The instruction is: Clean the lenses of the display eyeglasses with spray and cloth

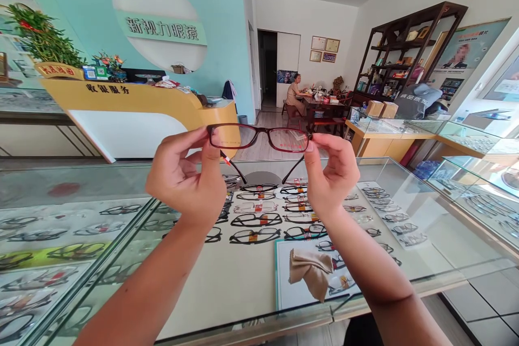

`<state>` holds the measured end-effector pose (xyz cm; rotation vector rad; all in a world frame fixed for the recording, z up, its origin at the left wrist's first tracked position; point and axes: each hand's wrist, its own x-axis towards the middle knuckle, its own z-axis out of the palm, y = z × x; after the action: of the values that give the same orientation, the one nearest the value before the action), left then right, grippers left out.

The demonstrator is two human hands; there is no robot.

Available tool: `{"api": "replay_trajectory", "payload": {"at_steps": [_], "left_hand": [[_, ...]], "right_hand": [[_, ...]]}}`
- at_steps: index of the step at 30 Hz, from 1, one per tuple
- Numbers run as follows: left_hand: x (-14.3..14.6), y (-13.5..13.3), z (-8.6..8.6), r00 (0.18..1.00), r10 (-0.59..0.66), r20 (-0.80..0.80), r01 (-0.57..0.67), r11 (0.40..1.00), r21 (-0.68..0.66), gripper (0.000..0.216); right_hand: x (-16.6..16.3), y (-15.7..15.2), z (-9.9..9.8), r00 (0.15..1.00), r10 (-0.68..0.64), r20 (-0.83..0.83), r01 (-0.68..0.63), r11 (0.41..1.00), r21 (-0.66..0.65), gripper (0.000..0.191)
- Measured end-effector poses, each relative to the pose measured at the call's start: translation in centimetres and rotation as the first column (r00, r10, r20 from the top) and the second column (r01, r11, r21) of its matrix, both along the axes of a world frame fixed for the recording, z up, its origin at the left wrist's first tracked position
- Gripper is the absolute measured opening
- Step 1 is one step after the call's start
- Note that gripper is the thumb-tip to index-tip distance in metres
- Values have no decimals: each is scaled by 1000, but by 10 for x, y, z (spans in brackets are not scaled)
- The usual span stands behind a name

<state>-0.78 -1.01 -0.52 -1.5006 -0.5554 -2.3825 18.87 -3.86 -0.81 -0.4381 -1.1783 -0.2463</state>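
A pair of eyeglasses (259,131) with a dark red frame is held up above the glass counter, its temples unfolded and pointing away from me. My left hand (188,173) pinches the frame's left end between thumb and fingers. At the right end, my right hand (330,170) grips it the same way. Small red print shows on the right lens, and a red-and-white tag hangs on the left temple. Below, a crumpled beige cloth (310,270) lies over a white-and-teal tray (284,275) on the counter top.
The glass display counter (227,292) holds rows of eyeglasses (255,220). Beyond stands a yellow-and-white cashier desk (162,97) with a plant (44,38). A person (295,94) sits at a dark table at the back. Dark shelves (389,59) and more glass cases stand to the right.
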Motion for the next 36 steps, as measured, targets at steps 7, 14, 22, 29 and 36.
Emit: {"api": "replay_trajectory", "payload": {"at_steps": [7,14,22,29,36], "left_hand": [[-3,1,1,1000,21,-16,-21,1000,-11,20],[2,-5,0,999,-37,-8,35,993,-116,22],[11,-5,0,967,-243,74,251,961,-114,23],[14,-3,-5,967,-240,88,250,959,-135,21],[8,-7,-9,984,-123,-125,101,980,-173,39]], "right_hand": [[5,3,1,999,-20,36,20,1000,-2,19],[8,6,-1,997,-76,28,77,997,-30,15],[6,8,-2,991,-125,44,126,992,-27,7],[4,12,-3,991,-131,31,131,991,-6,7],[8,19,-7,991,-133,7,134,990,-55,7]]}}
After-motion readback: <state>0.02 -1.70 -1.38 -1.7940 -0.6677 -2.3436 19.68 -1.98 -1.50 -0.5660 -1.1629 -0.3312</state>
